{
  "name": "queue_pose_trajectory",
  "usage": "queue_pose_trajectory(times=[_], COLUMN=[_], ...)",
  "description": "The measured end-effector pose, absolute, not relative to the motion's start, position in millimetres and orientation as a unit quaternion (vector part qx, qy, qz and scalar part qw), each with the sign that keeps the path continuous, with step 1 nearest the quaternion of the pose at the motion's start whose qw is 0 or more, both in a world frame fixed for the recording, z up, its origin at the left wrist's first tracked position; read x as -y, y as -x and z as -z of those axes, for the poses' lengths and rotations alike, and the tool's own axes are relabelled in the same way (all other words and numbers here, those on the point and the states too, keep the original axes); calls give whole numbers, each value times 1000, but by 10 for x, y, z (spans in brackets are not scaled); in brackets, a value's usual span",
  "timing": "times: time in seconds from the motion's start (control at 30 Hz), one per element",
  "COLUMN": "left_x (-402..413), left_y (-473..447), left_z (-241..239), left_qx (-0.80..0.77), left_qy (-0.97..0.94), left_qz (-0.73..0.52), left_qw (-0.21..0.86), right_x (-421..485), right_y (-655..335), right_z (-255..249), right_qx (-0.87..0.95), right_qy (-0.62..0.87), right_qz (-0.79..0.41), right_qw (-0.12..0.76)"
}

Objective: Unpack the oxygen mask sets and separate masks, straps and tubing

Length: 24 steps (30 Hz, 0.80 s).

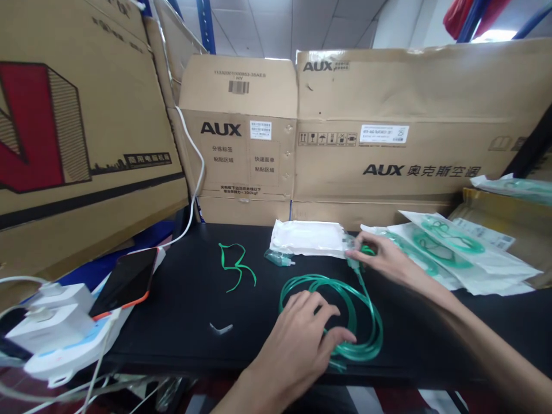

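My left hand [304,325] lies over a loose coil of green clear tubing [376,328], its thumb and fingers apart. Farther back, my right hand [388,259] is closed, with the fingertips at a clear-green plastic fitting [353,263] from which the tubing runs down. Something bright green [368,250] shows between its fingers; I cannot make out its shape. Just behind is a white paper-backed packet [308,237] lying flat. A small clear-green plastic cone-shaped piece [279,258] rests against the packet's front left corner.
A green elastic strap [233,265] and a small bent clear strip [221,329] lie to the left. Several packets of green tubing [448,244] are piled at right. A phone [125,282] rests by a power strip [64,351] with plugs. Cardboard [241,144] walls the back.
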<state>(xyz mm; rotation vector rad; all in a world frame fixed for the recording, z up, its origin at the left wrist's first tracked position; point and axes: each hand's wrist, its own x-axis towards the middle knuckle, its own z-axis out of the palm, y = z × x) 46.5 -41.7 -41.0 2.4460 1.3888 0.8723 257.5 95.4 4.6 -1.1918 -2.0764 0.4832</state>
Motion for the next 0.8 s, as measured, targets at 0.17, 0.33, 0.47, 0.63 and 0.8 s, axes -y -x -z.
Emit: queue_pose_trajectory(times=[0.17,0.33,0.47,0.63,0.8], left_x=[206,8,-90,-78,34], left_y=[-827,-1172,-1300,-1288,-1160], left_z=[279,263,209,184,36], left_qx=[-520,-503,-485,-477,-466], left_qy=[-778,-776,-791,-804,-800], left_qz=[-318,-343,-347,-331,-338], left_qw=[152,166,136,128,170], right_x=[-581,-302,-207,-216,-236], right_y=[-2757,-2836,-2856,-2862,-2901], right_z=[-178,-148,-99,-101,-159], right_qx=[690,585,582,610,618], right_qy=[477,505,515,503,466], right_qz=[-261,-354,-328,-322,-402], right_qw=[477,527,537,521,489])
